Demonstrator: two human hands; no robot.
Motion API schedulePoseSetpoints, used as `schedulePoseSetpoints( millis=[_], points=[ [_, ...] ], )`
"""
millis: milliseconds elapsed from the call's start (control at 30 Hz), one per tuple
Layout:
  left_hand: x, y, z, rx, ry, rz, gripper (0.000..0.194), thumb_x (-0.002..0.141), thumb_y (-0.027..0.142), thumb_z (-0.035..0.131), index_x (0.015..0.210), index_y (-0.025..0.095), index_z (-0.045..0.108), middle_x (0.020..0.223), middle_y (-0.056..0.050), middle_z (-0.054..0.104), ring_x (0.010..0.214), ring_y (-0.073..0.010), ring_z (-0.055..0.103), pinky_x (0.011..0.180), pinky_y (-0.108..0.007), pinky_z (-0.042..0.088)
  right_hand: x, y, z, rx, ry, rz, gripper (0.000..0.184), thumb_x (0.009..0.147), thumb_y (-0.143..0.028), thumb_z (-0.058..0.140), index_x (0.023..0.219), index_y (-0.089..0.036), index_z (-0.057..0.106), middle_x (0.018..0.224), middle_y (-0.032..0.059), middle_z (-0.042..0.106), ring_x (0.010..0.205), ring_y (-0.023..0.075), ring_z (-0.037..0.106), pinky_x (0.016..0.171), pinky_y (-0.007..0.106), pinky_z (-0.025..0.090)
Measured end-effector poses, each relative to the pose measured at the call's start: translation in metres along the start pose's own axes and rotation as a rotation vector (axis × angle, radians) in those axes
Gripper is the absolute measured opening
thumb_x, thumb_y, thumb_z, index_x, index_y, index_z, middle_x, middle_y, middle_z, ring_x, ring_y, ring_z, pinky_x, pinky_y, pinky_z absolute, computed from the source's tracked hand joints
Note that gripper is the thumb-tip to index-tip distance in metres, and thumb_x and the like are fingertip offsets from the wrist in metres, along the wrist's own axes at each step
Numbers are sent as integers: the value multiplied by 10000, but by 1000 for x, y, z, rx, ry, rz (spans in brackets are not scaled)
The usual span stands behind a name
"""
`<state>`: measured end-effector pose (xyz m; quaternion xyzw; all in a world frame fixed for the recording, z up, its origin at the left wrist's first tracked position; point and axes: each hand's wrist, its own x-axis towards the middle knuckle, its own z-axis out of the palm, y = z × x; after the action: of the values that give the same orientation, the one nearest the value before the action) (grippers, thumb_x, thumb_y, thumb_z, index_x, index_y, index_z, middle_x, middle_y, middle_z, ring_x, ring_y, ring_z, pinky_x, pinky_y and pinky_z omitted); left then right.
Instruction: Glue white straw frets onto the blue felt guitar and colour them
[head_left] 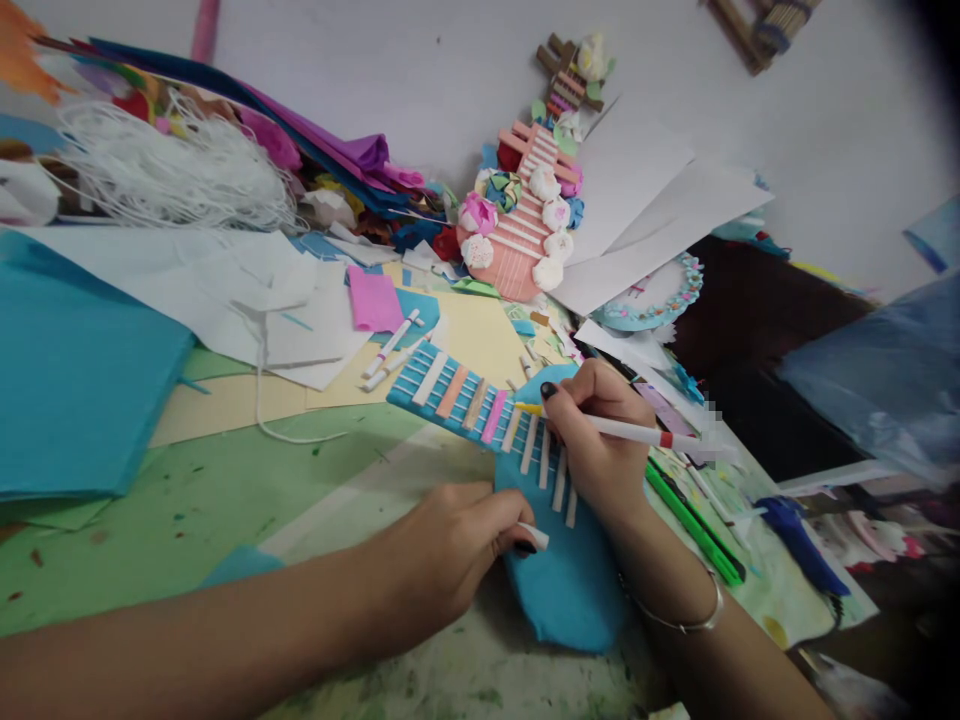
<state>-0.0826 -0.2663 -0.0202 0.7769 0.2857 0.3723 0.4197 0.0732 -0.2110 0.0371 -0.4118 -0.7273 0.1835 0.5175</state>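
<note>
A blue guitar-shaped craft piece (566, 590) lies slanted over the table, with white strings and several short strips across its neck. Some strips are coloured orange, tan and pink, while the lower ones look pale. My right hand (604, 430) is closed around a white felt-tip marker (637, 431) with a red band. Its yellow tip touches or hovers just by a pale strip beside the pink one. My left hand (469, 545) is closed at the guitar's left edge, pinching a small white marker cap (535, 535); whether it also grips the guitar is hidden.
Two white markers (392, 345) lie beyond the neck. A green box cutter (694, 525) and a blue-handled tool (804, 548) are at the right. Blue paper (82, 370) and tangled white cord (180, 165) sit left. A pink flower-decorated guitar (517, 235) leans at the back.
</note>
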Motion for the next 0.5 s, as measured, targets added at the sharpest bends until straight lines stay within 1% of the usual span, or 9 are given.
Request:
schedulePoseSetpoints(
  millis=[133,300,333,367,433,500],
  points=[
    [0,0,0,-6,18,7,290,968,316,378,815,217,602,723,-31,638,646,-167,559,625,-266,422,-1,2,-1,42,-24,27,364,846,-236,602,583,-225,351,529,-49,344,479,102,324,484,287,264],
    [-1,-1,0,15,15,13,269,964,300,375,814,221,584,719,-26,613,641,-163,543,620,-264,421,-3,4,-6,116,-150,29,355,833,-220,611,564,-219,378,507,-49,350,470,99,302,473,283,234],
    [-1,-1,1,11,13,11,263,962,297,378,816,222,583,720,-24,609,641,-162,541,620,-264,421,-4,4,-6,118,-158,22,359,831,-223,616,560,-219,381,504,-48,353,470,100,307,470,282,235],
    [-1,-1,1,4,17,11,258,960,297,383,814,225,584,713,-21,604,633,-160,536,617,-263,420,-4,4,-7,112,-150,15,362,831,-231,623,556,-218,388,504,-45,363,471,102,318,469,282,243],
    [-1,-1,1,-9,21,13,257,960,296,388,809,228,584,695,-12,595,607,-151,519,610,-259,416,-4,3,-6,102,-91,24,344,845,-259,632,574,-218,425,507,-40,404,467,103,352,461,279,271],
    [-1,0,0,2,10,22,258,964,284,382,815,221,583,699,-12,598,612,-147,518,614,-257,415,-2,2,-7,123,-26,63,269,867,-301,628,644,-224,499,508,-42,454,444,103,389,441,269,298]
  ],
)
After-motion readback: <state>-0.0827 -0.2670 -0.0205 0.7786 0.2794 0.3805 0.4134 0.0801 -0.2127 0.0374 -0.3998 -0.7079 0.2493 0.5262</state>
